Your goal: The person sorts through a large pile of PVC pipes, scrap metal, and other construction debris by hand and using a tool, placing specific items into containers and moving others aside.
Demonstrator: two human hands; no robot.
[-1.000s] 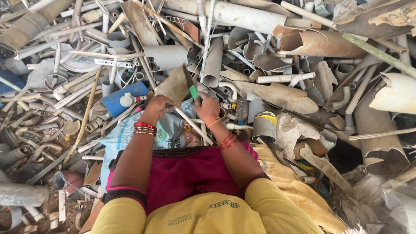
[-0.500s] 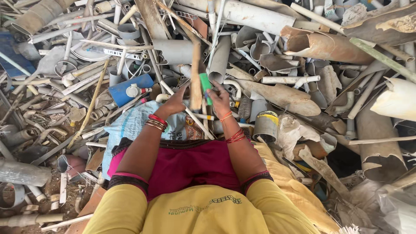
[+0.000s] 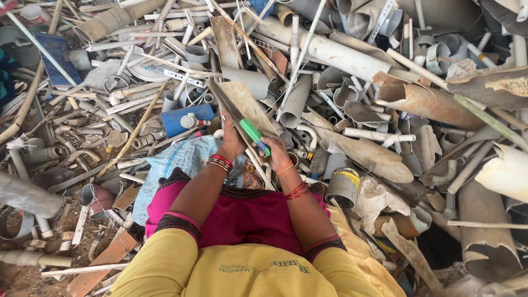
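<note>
The person sits at the near edge of a great heap of broken plastic pipe (image 3: 330,52), grey, white and tan, with both arms stretched forward over a magenta lap. The left hand (image 3: 231,142) is closed round the lower edge of a flat, dirty tan shard of split pipe (image 3: 245,104), which slants up and away to the left; the fingers wrap its underside, so I cannot tell how tightly they press. The right hand (image 3: 275,154) is curled shut around the bright green handle of a knife-like tool (image 3: 254,135), whose dark blade lies along the face of the shard. The two hands are just beside each other, with red bangles on both wrists.

Left of the shard lies a blue plastic can with a white cap (image 3: 187,120), and below it a pale blue woven sack (image 3: 176,162) reaches under the left forearm. Right of the right forearm stands a short grey cylinder with a yellow band (image 3: 342,186).
</note>
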